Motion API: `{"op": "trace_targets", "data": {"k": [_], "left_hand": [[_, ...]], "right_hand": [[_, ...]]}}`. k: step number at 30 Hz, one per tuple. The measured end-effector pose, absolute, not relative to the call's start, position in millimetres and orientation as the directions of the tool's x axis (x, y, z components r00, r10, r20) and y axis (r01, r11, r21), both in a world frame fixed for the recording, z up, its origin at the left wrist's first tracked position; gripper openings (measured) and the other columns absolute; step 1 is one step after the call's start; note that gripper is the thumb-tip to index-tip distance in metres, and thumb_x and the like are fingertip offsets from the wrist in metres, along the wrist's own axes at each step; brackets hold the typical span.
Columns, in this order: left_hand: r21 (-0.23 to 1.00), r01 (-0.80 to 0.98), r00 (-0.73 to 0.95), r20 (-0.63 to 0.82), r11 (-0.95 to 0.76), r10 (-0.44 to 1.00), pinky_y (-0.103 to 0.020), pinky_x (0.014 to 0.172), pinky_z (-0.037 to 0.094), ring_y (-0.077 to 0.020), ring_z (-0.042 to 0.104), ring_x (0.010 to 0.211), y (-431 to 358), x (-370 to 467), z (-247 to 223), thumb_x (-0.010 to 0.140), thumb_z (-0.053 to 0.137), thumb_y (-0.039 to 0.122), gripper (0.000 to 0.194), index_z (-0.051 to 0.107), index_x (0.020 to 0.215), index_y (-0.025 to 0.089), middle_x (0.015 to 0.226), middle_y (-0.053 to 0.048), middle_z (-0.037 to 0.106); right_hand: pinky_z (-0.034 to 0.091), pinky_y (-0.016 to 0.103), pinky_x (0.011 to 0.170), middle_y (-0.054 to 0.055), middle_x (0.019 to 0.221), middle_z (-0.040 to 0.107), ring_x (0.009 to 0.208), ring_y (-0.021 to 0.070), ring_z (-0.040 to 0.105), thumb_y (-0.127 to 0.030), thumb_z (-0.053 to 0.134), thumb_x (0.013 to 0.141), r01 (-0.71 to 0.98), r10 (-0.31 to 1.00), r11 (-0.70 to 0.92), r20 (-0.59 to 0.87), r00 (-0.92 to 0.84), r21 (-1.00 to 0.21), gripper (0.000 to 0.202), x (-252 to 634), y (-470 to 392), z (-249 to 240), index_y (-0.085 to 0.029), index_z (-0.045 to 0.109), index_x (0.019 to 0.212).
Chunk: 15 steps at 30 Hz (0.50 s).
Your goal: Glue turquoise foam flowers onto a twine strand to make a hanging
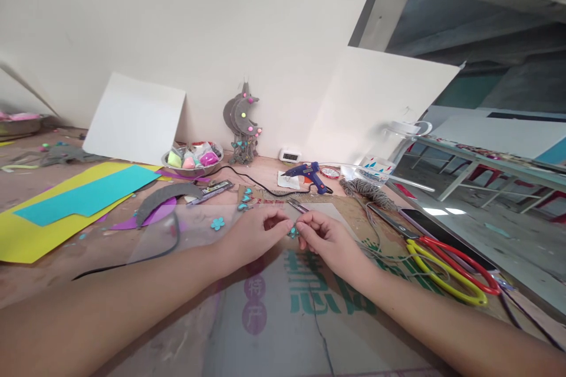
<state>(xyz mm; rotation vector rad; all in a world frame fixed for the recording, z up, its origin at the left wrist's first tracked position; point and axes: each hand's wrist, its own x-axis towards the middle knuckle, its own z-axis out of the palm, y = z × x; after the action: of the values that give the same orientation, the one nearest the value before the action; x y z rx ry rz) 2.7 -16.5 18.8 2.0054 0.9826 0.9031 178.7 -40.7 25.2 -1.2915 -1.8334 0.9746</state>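
Head view:
1. Left hand (260, 237) and right hand (325, 240) pinch a small teal piece (292, 233), partly hidden, between fingertips.
2. Left: flat teal five-petalled flower cutout (217, 224).
3. Far: blue plastic glue gun (315, 174).
4. Right: red-and-yellow-handled metal scissors (412, 239).

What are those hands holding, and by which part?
A small teal piece, at the fingertips of the left hand and right hand. Which part they pinch is too small to tell.

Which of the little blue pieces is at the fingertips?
The small blue piece between the left hand and right hand; the blue flower and loose blue pieces lie farther left, unheld.
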Motion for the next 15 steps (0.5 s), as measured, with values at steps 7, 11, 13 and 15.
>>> {"op": "trace_targets", "data": {"k": [7,11,13,15], "left_hand": [[0.821,0.392,0.452,0.221,-0.415,0.864,-0.022,0.057,0.037,-0.0116,0.05,0.064,-18.7,4.0,21.2,0.077,0.047,0.029,0.018,0.062,0.075,0.017,0.068,0.002,0.058],[0.82,0.393,0.43,0.237,-0.417,0.871,-0.022,0.058,0.037,-0.0114,0.051,0.064,-17.0,3.7,18.5,0.077,0.047,0.029,0.018,0.06,0.074,0.017,0.068,0.002,0.058],[0.83,0.371,0.427,0.245,-0.416,0.871,-0.022,0.059,0.038,-0.0114,0.052,0.065,-16.5,3.6,18.2,0.078,0.047,0.029,0.018,0.06,0.073,0.017,0.069,0.001,0.059],[0.833,0.356,0.434,0.253,-0.423,0.865,-0.022,0.059,0.038,-0.0114,0.052,0.065,-16.4,3.3,18.4,0.078,0.047,0.029,0.018,0.059,0.072,0.017,0.069,0.001,0.06]], "right_hand": [[0.034,0.021,0.049,-0.003,0.058,0.051,0.049,0.0086,0.041,-0.039,0.048,0.085,0.44,0.959,0.237,0.137,-0.247,-0.866,0.022,181.0,-39.5,23.2,-0.018,0.051,0.078],[0.033,0.021,0.049,-0.002,0.061,0.052,0.051,0.0085,0.04,-0.04,0.043,0.087,0.415,0.957,0.245,0.149,-0.25,-0.876,0.028,182.3,-39.5,23.4,-0.017,0.053,0.074],[0.033,0.021,0.048,-0.001,0.063,0.053,0.051,0.0084,0.039,-0.04,0.044,0.087,0.388,0.957,0.242,0.154,-0.244,-0.889,0.026,182.5,-39.7,23.1,-0.018,0.055,0.08],[0.033,0.021,0.047,-0.002,0.065,0.053,0.051,0.0084,0.039,-0.039,0.048,0.085,0.36,0.957,0.237,0.152,-0.248,-0.902,0.021,182.7,-39.5,22.4,-0.019,0.055,0.089]]}}
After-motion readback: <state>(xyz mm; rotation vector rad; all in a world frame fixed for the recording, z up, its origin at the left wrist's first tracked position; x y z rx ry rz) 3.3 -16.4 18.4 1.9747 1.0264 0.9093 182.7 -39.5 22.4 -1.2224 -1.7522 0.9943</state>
